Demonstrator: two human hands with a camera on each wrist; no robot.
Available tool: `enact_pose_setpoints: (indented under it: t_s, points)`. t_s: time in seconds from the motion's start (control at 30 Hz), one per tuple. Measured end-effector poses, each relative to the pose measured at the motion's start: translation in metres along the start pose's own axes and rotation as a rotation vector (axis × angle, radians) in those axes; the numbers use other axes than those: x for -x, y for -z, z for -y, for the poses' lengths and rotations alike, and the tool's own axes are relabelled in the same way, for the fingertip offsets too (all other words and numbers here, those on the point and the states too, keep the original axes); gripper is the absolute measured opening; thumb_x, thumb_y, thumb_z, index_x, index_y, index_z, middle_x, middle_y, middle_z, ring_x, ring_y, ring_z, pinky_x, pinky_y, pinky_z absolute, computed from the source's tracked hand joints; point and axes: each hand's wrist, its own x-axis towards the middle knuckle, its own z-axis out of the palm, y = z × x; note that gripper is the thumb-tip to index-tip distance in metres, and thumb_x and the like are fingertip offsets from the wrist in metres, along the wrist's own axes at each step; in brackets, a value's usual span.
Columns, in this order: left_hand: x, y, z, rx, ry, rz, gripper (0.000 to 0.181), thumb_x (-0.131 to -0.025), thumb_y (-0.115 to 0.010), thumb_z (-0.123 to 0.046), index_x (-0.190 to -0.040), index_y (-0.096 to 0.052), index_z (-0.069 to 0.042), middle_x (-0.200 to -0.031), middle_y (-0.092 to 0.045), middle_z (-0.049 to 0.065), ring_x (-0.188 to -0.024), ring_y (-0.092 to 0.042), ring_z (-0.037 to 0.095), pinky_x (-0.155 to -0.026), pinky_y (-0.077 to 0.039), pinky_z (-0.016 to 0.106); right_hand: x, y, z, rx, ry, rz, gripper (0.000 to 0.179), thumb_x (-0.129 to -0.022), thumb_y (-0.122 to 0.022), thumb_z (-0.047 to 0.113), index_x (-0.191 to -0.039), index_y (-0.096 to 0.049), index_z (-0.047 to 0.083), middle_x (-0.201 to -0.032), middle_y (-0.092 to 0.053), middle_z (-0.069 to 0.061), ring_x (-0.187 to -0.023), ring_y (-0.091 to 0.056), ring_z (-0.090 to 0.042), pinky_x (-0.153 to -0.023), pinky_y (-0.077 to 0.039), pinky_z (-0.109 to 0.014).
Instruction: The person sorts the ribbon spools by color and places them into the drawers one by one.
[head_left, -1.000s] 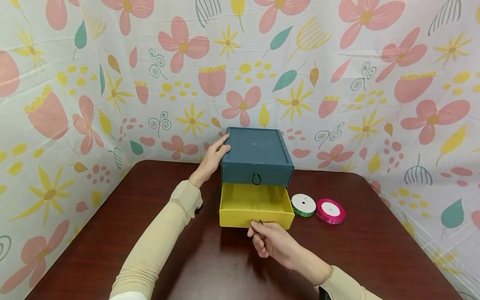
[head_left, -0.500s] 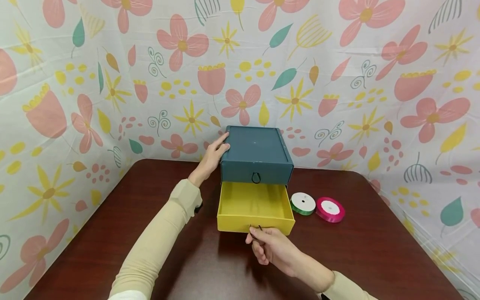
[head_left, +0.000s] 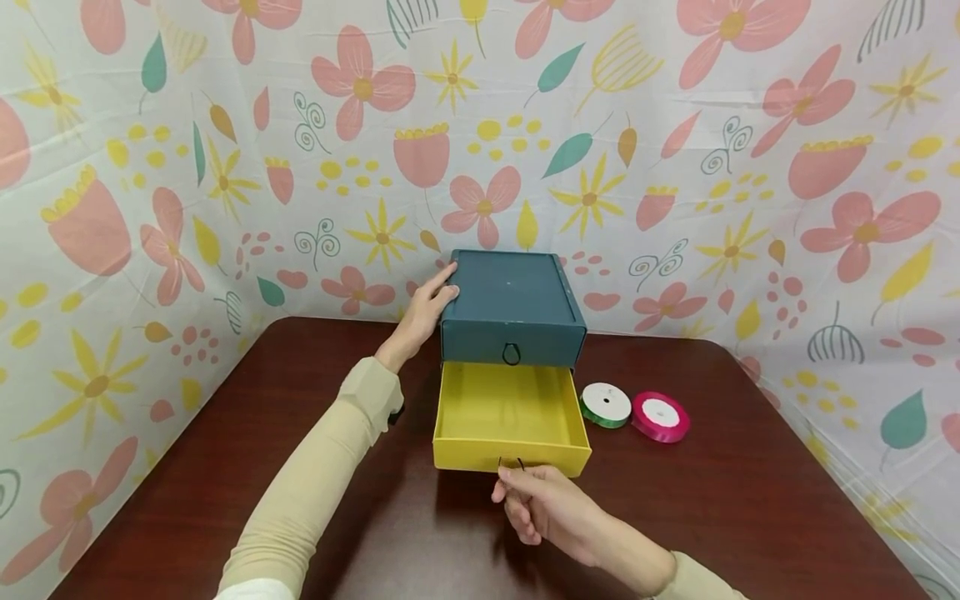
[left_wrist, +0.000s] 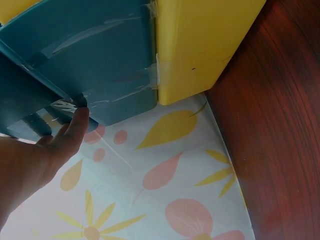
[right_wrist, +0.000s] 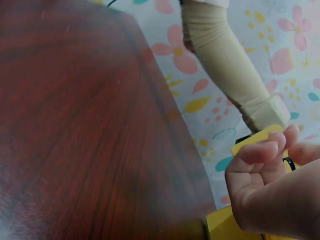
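Note:
A two-tier drawer box stands at the back of the table, with a dark teal upper drawer (head_left: 480,342) closed and a yellow lower drawer (head_left: 510,408) pulled well out. Nothing lies inside the yellow drawer. My right hand (head_left: 555,508) pinches the black loop (right_wrist: 289,163) on the yellow drawer's front between thumb and fingers. My left hand (head_left: 422,317) rests against the left side of the teal part, fingers along its top edge. In the left wrist view, the left hand's fingertips touch the teal side (left_wrist: 105,60), beside the yellow lower casing (left_wrist: 195,50).
Right of the drawer box lie a ribbon spool with green edge (head_left: 606,404) and a magenta ribbon spool (head_left: 660,417), side by side. The dark wooden table (head_left: 322,467) ends at a flower-printed cloth (head_left: 360,167) behind. The teal drawer has its own black loop (head_left: 512,354).
The yellow drawer has slid further out toward me, with my right hand moving along on its loop. My left hand keeps its place on the teal side.

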Motion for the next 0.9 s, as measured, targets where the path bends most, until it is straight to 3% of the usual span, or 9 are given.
enact_pose_setpoints:
  t_s: [0.17,0.37,0.5,0.57,0.67,0.8,0.9]
  points:
    - [0.000,0.000,0.002,0.008,0.008,0.012,0.059,-0.101,-0.042,-0.040,-0.155,-0.025,-0.025,-0.163,-0.017,0.002,-0.150,-0.018,0.025,-0.119,-0.022,0.049,0.019,0.001,0.007,0.067,0.035,0.102,0.028,-0.101,-0.048,0.027,-0.086,-0.065,0.011,-0.057,-0.051,0.008,-0.051,-0.045,-0.005,-0.052,-0.040,-0.020]
    - [0.000,0.000,0.001,0.020,0.017,0.007,0.058,-0.101,-0.042,-0.039,-0.155,-0.025,-0.026,-0.163,-0.016,0.001,-0.150,-0.016,0.024,-0.120,-0.021,0.049,0.044,0.020,0.030,0.097,0.312,0.199,0.031,-0.103,-0.034,0.005,-0.098,-0.064,0.002,-0.064,-0.051,0.001,-0.058,-0.048,-0.007,-0.048,-0.034,-0.024]
    - [0.000,0.000,-0.001,0.019,0.017,0.003,0.058,-0.101,-0.042,-0.039,-0.155,-0.025,-0.026,-0.163,-0.016,0.001,-0.150,-0.017,0.024,-0.120,-0.021,0.049,0.055,0.045,0.051,0.107,0.462,0.183,0.038,-0.103,-0.024,0.000,-0.103,-0.062,-0.001,-0.068,-0.048,-0.007,-0.060,-0.046,-0.016,-0.048,-0.032,-0.034]
    - [0.000,0.001,-0.001,0.021,0.015,0.002,0.058,-0.101,-0.042,-0.038,-0.155,-0.025,-0.025,-0.163,-0.017,0.001,-0.150,-0.017,0.024,-0.119,-0.022,0.049,0.059,0.057,0.061,0.152,0.508,0.094,0.038,-0.103,-0.024,0.001,-0.101,-0.062,0.001,-0.068,-0.050,-0.006,-0.060,-0.046,-0.019,-0.049,-0.032,-0.037]
    - [0.000,0.000,-0.001,0.028,0.008,0.002,0.058,-0.101,-0.042,-0.038,-0.155,-0.025,-0.024,-0.163,-0.017,0.002,-0.150,-0.018,0.025,-0.119,-0.022,0.049,0.058,0.075,0.070,0.324,0.530,-0.182,0.029,-0.104,-0.036,0.010,-0.098,-0.064,0.005,-0.065,-0.053,-0.003,-0.057,-0.047,-0.020,-0.049,-0.036,-0.037]
    - [-0.001,0.000,0.000,0.027,0.003,0.002,0.058,-0.101,-0.043,-0.037,-0.155,-0.025,-0.023,-0.163,-0.016,0.003,-0.150,-0.018,0.026,-0.119,-0.022,0.050,0.043,0.102,0.069,0.723,0.517,-0.610,0.020,-0.098,-0.056,0.023,-0.096,-0.068,0.007,-0.068,-0.061,0.002,-0.055,-0.052,-0.018,-0.051,-0.045,-0.027]
    - [-0.001,0.000,0.002,0.024,0.006,0.002,0.058,-0.102,-0.042,-0.037,-0.155,-0.025,-0.024,-0.163,-0.016,0.003,-0.150,-0.018,0.025,-0.119,-0.022,0.050,0.024,0.127,0.060,1.042,0.530,-0.792,0.018,-0.093,-0.064,0.023,-0.098,-0.070,0.007,-0.079,-0.067,-0.001,-0.067,-0.057,-0.018,-0.061,-0.048,-0.028]
